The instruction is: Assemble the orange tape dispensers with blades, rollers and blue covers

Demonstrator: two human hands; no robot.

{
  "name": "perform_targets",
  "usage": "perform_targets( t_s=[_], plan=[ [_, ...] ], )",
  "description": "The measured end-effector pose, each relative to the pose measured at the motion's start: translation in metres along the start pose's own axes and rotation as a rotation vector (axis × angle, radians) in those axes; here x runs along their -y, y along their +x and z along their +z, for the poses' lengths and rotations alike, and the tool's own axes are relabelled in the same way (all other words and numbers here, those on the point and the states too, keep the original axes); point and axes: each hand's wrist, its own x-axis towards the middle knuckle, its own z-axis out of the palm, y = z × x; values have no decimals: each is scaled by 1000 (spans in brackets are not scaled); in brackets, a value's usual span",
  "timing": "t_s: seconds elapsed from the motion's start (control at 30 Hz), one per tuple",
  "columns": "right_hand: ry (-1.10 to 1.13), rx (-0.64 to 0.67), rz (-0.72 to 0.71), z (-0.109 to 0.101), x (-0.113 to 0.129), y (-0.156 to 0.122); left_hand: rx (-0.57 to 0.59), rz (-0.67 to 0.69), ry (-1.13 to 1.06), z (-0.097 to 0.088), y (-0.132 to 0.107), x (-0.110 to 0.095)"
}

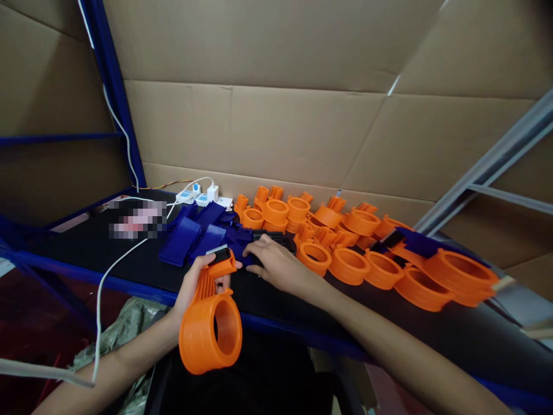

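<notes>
My left hand [190,288] is closed around the arm of an orange plastic ring holder [210,331], its round ring hanging down toward me. A black piece with a pale comb-like edge [219,253] sits at the top end of that holder, under my left thumb. My right hand [272,262] reaches over the dark table, fingers bent and apart, beside small dark blue parts [237,239]. Black strips [270,233] lie just behind its knuckles. Flat dark blue plates [180,241] are stacked to the left of both hands.
Several orange ring holders [349,266] stand in rows to the right; one at the far right [460,271] carries a dark blue piece. White power strips [211,199] lie at the back. A white cable [100,294] hangs over the blue table edge [103,279]. Cardboard [268,127] walls the back.
</notes>
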Motion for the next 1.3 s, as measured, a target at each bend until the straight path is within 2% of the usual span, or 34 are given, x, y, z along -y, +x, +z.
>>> perform_targets(
  t_s=[0.33,0.5,0.63,0.77,0.83,0.97,1.07,1.3],
  plan=[
    [127,-61,47,-15,1,-2,-12,14,21,0,-1,1],
    [454,-92,78,-28,-7,-7,-44,11,38,3,-1,0],
    [752,-53,125,-25,-12,-5,-86,48,87,13,-5,0],
    [755,-91,201,-13,-10,-1,-128,93,109,21,-8,1],
    [817,-81,194,-11,-8,-1,-134,101,134,21,-7,2],
    [1001,-82,156,-18,-5,-4,-128,124,187,19,-4,4],
    [1072,-23,199,-24,-2,-5,-121,124,212,17,-3,5],
    [1023,1,308,-23,12,-3,-100,119,276,14,-2,8]
  ],
)
